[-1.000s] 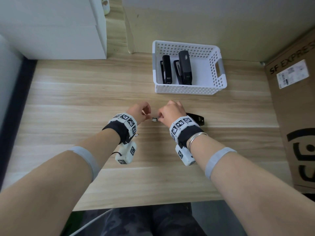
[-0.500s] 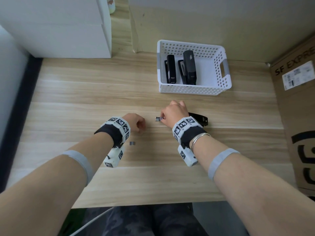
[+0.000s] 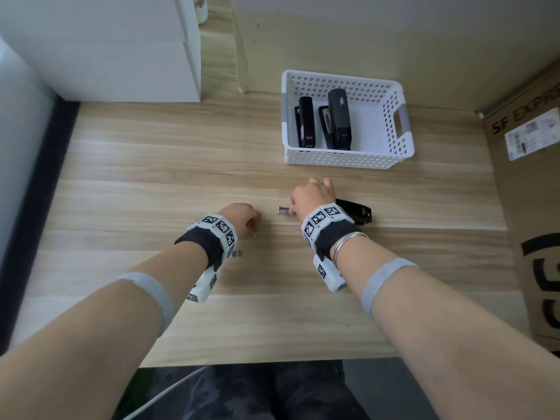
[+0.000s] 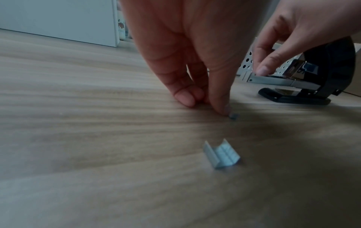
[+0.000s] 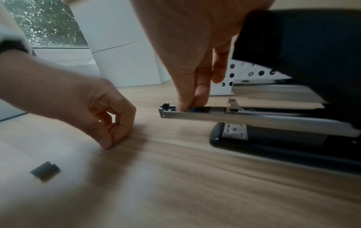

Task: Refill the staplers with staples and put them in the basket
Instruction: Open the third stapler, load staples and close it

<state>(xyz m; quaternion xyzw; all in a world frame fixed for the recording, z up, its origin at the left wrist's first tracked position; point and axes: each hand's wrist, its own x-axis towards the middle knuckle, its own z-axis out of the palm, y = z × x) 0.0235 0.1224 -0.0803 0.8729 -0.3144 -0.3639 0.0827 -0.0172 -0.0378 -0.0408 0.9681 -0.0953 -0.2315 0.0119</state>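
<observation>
A black stapler [image 3: 354, 212] lies open on the table, its metal magazine [image 5: 215, 117] pointing left. My right hand [image 3: 292, 210] pinches the front of the magazine with thumb and forefinger [image 5: 201, 92]. My left hand [image 3: 256, 230] is left of it, curled fingertips [image 4: 185, 98] bunched on the wood beside a tiny staple fragment [image 4: 234, 116], and I see nothing held. A short staple strip [image 3: 237, 253] lies loose near my left wrist, legs up [image 4: 221, 154]. The white basket [image 3: 394, 153] at the back holds two black staplers [image 3: 339, 119].
A white cabinet [image 3: 121, 56] stands at the back left. A cardboard box [image 3: 533, 207] runs along the right side. The table's front edge [image 3: 272, 360] is close to my body.
My left hand has left the magazine and dropped down-left to the table. A short staple strip now lies on the wood. My right hand stays at the magazine.
</observation>
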